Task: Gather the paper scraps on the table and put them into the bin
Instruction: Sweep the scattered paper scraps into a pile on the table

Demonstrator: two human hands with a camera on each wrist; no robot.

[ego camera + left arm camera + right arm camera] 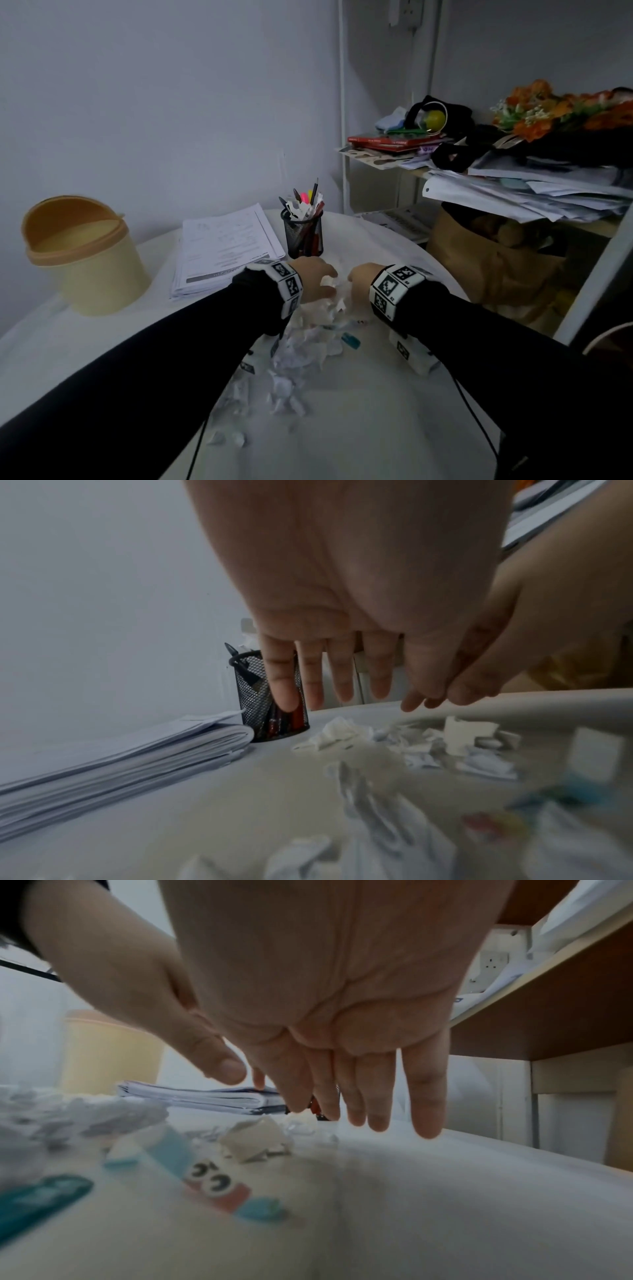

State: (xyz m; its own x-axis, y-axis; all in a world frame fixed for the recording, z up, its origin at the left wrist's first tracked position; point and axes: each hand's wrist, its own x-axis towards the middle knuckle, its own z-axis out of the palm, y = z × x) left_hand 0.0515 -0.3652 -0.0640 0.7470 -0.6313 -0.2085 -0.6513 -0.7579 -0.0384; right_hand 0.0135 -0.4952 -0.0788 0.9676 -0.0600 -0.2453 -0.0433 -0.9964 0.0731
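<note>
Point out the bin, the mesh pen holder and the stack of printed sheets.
bin [102, 274], head view, on its pale side wall.
mesh pen holder [303, 234], head view, on its black mesh wall.
stack of printed sheets [222, 246], head view, on the top page.

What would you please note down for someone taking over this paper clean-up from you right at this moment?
Left hand: open, fingers straight, above the far end of the scraps, holding nothing.
Right hand: open, beside the left one, holding nothing.
Crumpled white paper scraps: scattered on the white round table, from under the hands back toward the body.
Cream plastic bin with tan swing lid: far left on the table, lid on.
Done: no scraps visibly binned.
Left: scoop the scraps together, carry them to the bin.
</note>
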